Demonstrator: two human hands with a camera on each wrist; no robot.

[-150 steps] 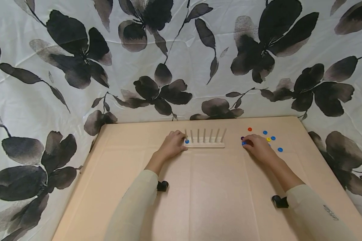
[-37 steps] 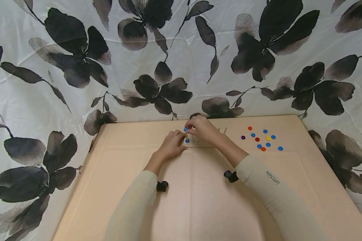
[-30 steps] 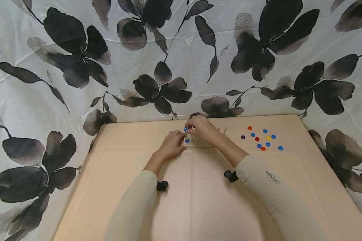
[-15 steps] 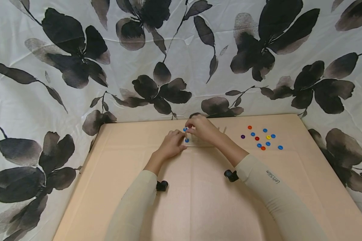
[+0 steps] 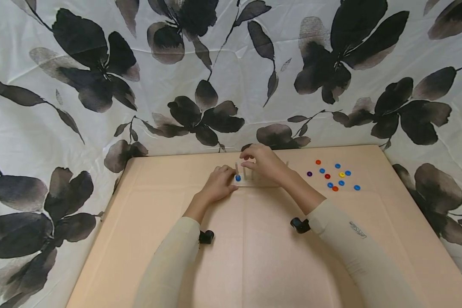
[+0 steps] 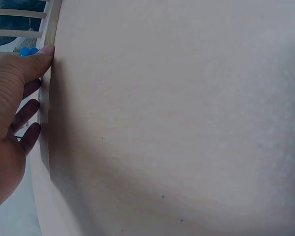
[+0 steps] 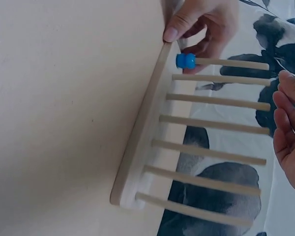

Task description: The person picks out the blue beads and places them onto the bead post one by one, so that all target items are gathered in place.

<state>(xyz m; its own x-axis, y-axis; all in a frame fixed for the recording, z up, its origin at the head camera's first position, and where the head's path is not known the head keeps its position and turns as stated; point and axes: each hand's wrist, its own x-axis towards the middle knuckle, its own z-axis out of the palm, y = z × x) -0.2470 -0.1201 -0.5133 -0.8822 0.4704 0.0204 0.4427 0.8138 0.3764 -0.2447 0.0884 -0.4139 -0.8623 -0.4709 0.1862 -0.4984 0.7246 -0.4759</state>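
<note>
A wooden peg rack with several upright pegs stands at the far middle of the table. My left hand grips its left end, the thumb on the front edge of the base and the fingers curled behind. Two blue rings sit stacked at the foot of the first peg, beside that thumb. My right hand hovers over the peg tips; in the right wrist view its fingers are loosely curved and hold nothing. The other pegs are bare.
Several loose rings lie on the table to the right of the rack: mostly blue, with red, yellow and purple. A flower-print cloth hangs behind and drapes both table sides.
The right hand carried a blue ring from the loose pile to the first peg and let it go; the ring now rests on the blue one below. The left hand stayed put.
</note>
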